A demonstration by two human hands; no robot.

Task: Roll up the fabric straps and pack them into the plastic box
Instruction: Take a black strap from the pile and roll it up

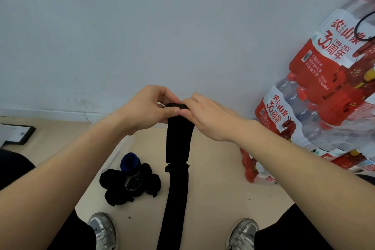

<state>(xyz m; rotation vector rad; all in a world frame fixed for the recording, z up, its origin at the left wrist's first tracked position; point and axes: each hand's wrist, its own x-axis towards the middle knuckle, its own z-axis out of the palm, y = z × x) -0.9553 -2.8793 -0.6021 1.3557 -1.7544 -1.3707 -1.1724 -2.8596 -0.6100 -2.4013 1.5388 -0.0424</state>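
Note:
A long black fabric strap [178, 144] hangs straight down between my knees, its lower part running past the bottom of the view. My left hand [150, 107] and my right hand [205, 115] both pinch its top end, where a small rolled bit shows between the fingertips. On the floor to the lower left lies a pile of rolled black straps [129, 184], one with a blue roll [129, 161] on top. No plastic box is in view.
Shrink-wrapped packs of water bottles [316, 95] with red labels are stacked against the wall at right. A dark-framed flat object [18, 134] lies on the floor at far left. My two grey shoes [103, 229] stand on the beige floor below.

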